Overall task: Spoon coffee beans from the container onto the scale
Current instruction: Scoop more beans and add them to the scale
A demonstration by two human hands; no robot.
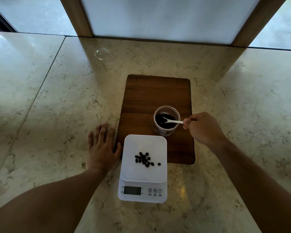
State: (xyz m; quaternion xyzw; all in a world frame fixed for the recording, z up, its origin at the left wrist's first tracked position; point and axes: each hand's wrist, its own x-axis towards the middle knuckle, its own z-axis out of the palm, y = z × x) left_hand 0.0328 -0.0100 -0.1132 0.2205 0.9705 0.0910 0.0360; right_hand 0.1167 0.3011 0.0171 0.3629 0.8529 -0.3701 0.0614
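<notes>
A clear round container [166,121] of dark coffee beans stands on a brown wooden board [156,98]. My right hand [203,128] pinches the handle of a small white spoon [172,121], whose bowl dips among the beans inside the container. In front of the board sits a white digital scale [143,169] with a small pile of coffee beans [144,159] on its platform and one bean apart to the right. My left hand [102,147] lies flat on the counter, fingers spread, just left of the scale and touching the board's edge.
The marble counter [57,106] stretches wide to both sides. A clear glassy round object [102,53] lies at the back left. A wood-framed white panel [166,19] rises behind the board. The scale's display [132,190] is dark.
</notes>
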